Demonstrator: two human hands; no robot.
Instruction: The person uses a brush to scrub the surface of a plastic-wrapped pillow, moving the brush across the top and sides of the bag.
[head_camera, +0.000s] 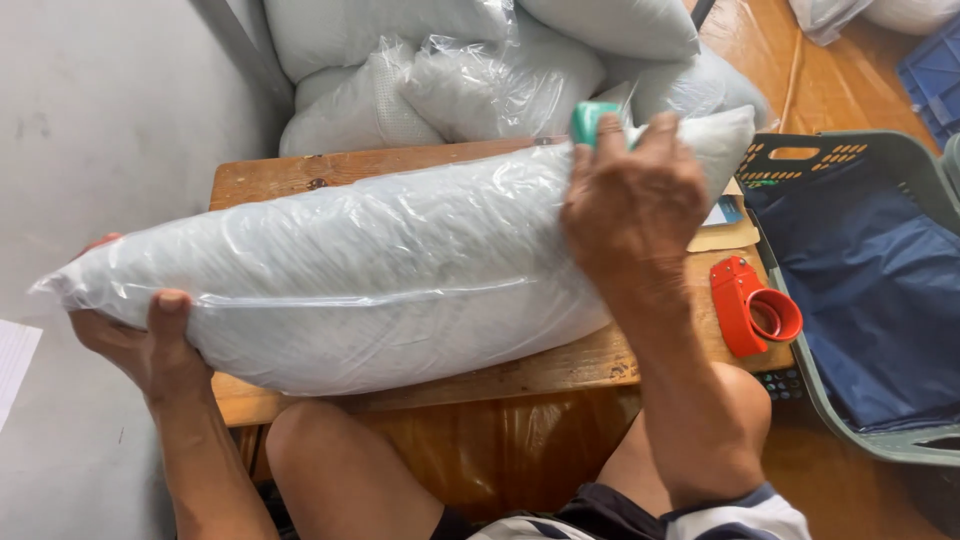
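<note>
Grey concrete floor is showing to the left of a small wooden table (262, 180), whose worn plank top is carrying most of the scene. Lying lengthwise across that table is a long, soft pillow (380, 270), pale and plump, sealed in thin crinkly clear plastic that is catching the light in wrinkles. Its left end is overhanging the table's left edge, and its right end is reaching the table's far right corner. The left hand (150, 345) is cupping that overhanging end from below, thumb pressed onto the film and fingers wrapped behind. The right hand (632, 205) is pressing down on the pillow's top near the right end, fingers curled over the far side beside a small teal object (590, 120); whether they are gripping that object cannot be told. Just right of the pillow, on the table's bare strip, an orange plastic tape dispenser (752, 305) is lying flat. Beyond the table's right edge a grey-green crate (880, 445) is holding dark blue cloth. Behind the table, more bagged pillows (460, 70) are crowding the far edge.
</note>
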